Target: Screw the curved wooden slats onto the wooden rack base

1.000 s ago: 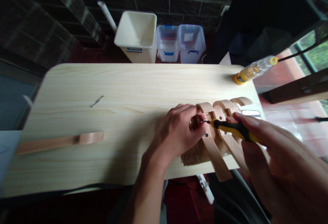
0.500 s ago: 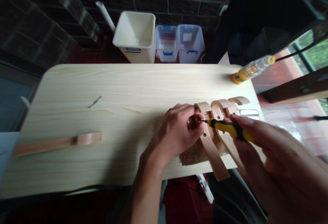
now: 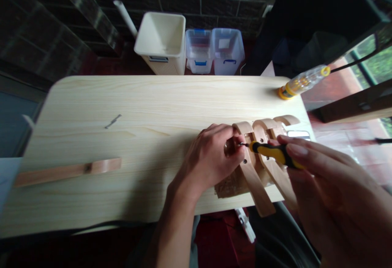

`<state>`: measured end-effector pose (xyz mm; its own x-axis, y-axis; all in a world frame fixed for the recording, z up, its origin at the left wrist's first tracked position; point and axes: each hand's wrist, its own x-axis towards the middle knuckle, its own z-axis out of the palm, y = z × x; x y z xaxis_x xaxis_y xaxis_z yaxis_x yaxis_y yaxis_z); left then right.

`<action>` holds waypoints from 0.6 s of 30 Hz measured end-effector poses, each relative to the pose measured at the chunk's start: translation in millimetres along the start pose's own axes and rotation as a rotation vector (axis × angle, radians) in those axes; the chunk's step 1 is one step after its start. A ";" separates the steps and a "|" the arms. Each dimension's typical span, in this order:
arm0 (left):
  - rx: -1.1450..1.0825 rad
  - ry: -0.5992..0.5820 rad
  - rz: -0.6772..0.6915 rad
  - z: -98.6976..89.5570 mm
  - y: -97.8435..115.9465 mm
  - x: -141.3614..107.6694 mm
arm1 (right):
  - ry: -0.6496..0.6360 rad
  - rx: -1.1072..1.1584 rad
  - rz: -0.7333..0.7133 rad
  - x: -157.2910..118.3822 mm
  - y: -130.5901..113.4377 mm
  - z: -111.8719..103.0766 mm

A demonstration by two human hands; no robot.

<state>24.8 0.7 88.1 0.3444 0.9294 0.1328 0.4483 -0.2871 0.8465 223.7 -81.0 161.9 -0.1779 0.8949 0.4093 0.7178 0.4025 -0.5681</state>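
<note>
My left hand (image 3: 211, 149) is closed, thumb and fingertips pinched around what looks like a small metal screw (image 3: 240, 144). Between my right hand's (image 3: 333, 174) thumb and fingers is a yellow and black screwdriver (image 3: 271, 152), its tip meeting the screw. Just under the tip lies a curved wooden piece (image 3: 257, 190) with a dark hole in it. A second curved wooden piece (image 3: 277, 176) is beside it, partly covered by my right hand. Both rest on a brown, shiny-wrapped block (image 3: 228, 188); my left hand hides part of it.
A long wooden strip (image 3: 67, 171) and a thin grey metal piece (image 3: 113, 121) lie on the left of the table (image 3: 171, 100). At the back right corner stands a clear, yellow-ended tube (image 3: 303, 82). Bins (image 3: 161, 35) stand beyond the far edge.
My right hand's fingers have shifted and rolled slightly along the screwdriver handle. My left hand, the screwdriver tip and the wooden pieces stay nearly in place.
</note>
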 end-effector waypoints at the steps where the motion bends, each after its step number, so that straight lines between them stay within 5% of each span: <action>1: -0.001 -0.003 -0.002 -0.2 0.2 -0.1 | 0.017 -0.006 -0.005 1.3 -1.0 1.5; 9: 0.001 0.002 0.004 0.1 -0.1 -0.6 | 0.074 0.041 0.134 -0.2 -4.0 6.8; 18: 0.007 0.002 0.003 0.0 -1.2 -1.1 | 0.039 0.076 0.127 -0.8 -2.6 2.6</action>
<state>23.9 0.0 86.9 0.3441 0.9290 0.1362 0.4528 -0.2913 0.8427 220.2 -82.2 161.3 -0.0613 0.9320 0.3573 0.6798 0.3011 -0.6687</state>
